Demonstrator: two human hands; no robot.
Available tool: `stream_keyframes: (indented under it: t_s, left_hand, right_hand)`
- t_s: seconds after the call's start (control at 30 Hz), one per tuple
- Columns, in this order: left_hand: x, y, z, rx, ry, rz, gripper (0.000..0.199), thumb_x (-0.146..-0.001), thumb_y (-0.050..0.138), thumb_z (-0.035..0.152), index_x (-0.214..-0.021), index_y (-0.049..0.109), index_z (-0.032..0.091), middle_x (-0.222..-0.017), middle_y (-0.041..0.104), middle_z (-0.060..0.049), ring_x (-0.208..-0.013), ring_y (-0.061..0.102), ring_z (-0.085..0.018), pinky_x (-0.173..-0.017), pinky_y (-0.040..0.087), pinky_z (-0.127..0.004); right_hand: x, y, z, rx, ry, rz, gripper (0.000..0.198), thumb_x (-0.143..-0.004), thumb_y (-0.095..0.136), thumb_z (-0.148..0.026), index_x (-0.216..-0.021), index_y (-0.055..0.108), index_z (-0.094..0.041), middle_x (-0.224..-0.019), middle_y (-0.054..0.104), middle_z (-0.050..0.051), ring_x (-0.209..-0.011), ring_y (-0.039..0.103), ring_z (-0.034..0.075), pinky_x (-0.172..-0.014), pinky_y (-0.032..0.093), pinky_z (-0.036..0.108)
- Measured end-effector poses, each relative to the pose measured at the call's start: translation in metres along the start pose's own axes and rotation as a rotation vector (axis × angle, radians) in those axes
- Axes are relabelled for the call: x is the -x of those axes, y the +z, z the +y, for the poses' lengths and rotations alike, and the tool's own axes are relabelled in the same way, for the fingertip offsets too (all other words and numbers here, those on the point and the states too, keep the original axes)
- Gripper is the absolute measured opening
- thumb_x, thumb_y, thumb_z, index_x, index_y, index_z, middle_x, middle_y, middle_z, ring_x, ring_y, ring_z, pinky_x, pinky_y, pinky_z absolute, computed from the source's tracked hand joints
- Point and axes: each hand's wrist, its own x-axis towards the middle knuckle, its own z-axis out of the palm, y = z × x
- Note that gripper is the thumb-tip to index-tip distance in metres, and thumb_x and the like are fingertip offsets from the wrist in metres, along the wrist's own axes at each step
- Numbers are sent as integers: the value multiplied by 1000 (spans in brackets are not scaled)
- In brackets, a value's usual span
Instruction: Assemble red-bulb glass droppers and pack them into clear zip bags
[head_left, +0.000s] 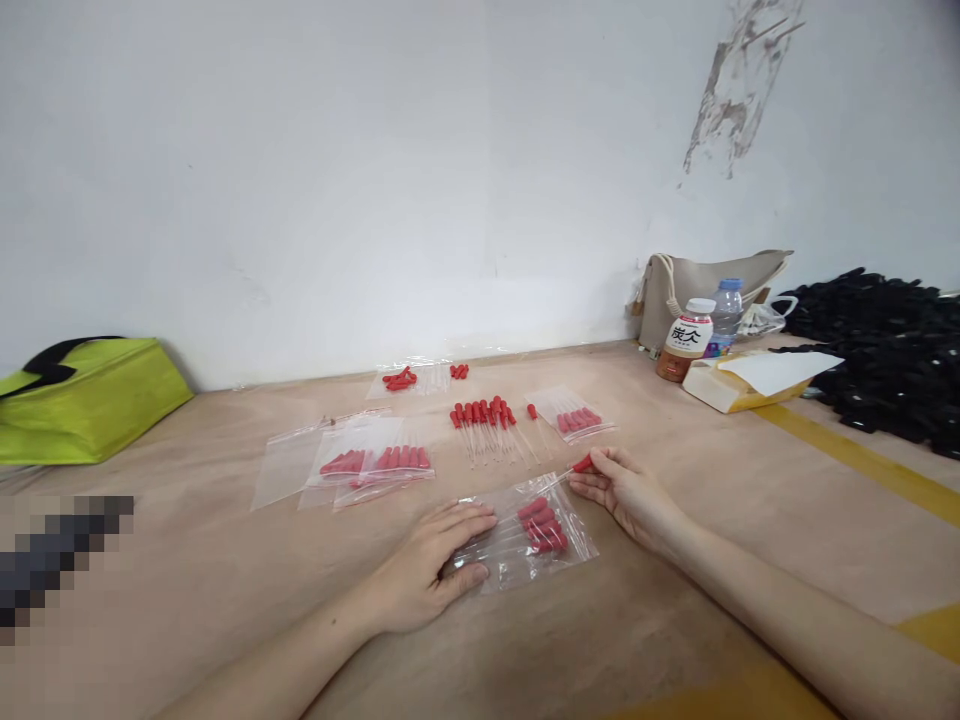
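Observation:
My left hand [442,565] lies with fingers apart on the closed end of a clear zip bag [495,565], pressing it against the table. Inside that bag are several glass droppers with red rubber bulbs [544,522]. Between the closed fingers of my right hand [619,490] is a single dropper, its red bulb [582,464] at the fingertips. The glass tube points left, at the bag's upper right edge; whether its tip is inside I cannot tell. Beyond my hands lies a group of loose droppers [484,415], and one separate dropper [532,412] rests beside them.
Filled zip bags [401,457] overlap at left, near a flat bag [289,460]; another filled bag [577,418] lies at right. Loose red bulbs [400,380] are near the wall. Bottles [686,340], an opened box [720,390], a black pile [885,350] and a green bag [97,400] flank the table.

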Motion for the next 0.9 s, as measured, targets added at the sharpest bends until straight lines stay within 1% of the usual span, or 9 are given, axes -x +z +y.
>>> stream_keyframes:
  t_s: [0.1,0.17,0.3,0.37,0.43,0.5,0.53,0.67,0.9]
  left_hand:
    - [1,1,-1,2,-15,-4,49,-86,44,39,-133,32,27,-136,39,-5,-124,36,-22,-103,28,-44]
    - [1,1,-2,2,-14,-6,51,-86,44,39,-134,29,27,-137,39,-5,-124,36,-22,-103,27,-45]
    - [1,2,-2,-6,-6,-5,50,-86,43,38,-133,30,27,-136,39,-5,-123,37,-23,-103,27,-45]
    - [1,1,-2,-16,-6,-7,49,-87,42,39,-133,30,27,-136,39,-5,-123,36,-23,-103,28,-44]
    - [0,1,-1,-26,-3,-11,49,-87,42,39,-133,31,27,-136,39,-5,-123,36,-22,-103,28,-44]
    - [0,0,-1,-30,0,-15,48,-87,41,39,-132,31,27,-136,40,-5,-123,37,-22,-104,27,-44]
    - [0,0,0,-31,1,-15,48,-87,41,39,-132,32,27,-136,40,-5,-123,37,-22,-104,27,-44]
    - [0,-1,0,-29,-4,-10,48,-87,41,39,-132,32,27,-135,40,-5,-123,37,-22,-104,27,-44]
    - [1,0,-1,-30,-13,-14,47,-87,42,38,-132,34,28,-136,39,-4,-124,35,-22,-104,26,-44]
  right_hand:
    - [7,4,2,169,-39,-113,26,-64,71,-34,-72,52,-18,-65,59,-2,-54,56,8,-55,50,21]
    - [10,6,3,314,-62,-167,30,-62,71,-39,-76,55,-16,-60,57,-3,-46,50,6,-44,42,18]
    - [13,12,5,461,-17,-266,40,-59,70,-44,-84,57,-16,-62,62,-2,-37,44,4,-33,31,16]
    - [13,16,6,436,-21,-304,39,-58,71,-44,-81,56,-16,-69,65,0,-43,51,7,-37,36,17]
    - [11,18,7,387,-35,-321,36,-57,71,-43,-76,55,-16,-70,66,1,-55,59,11,-46,44,20]
    - [7,20,7,366,-42,-339,35,-56,72,-40,-73,53,-17,-70,66,0,-62,62,13,-54,48,22]
    - [5,20,7,372,-39,-346,35,-55,73,-39,-72,52,-17,-69,65,-1,-61,62,12,-54,48,23]
    - [-5,20,6,476,30,-332,37,-55,72,-40,-72,48,-18,-55,61,-5,-43,54,10,-41,40,20]
    - [0,29,10,518,2,-271,30,-58,70,-41,-64,49,-19,-56,63,0,-53,62,16,-48,48,26]
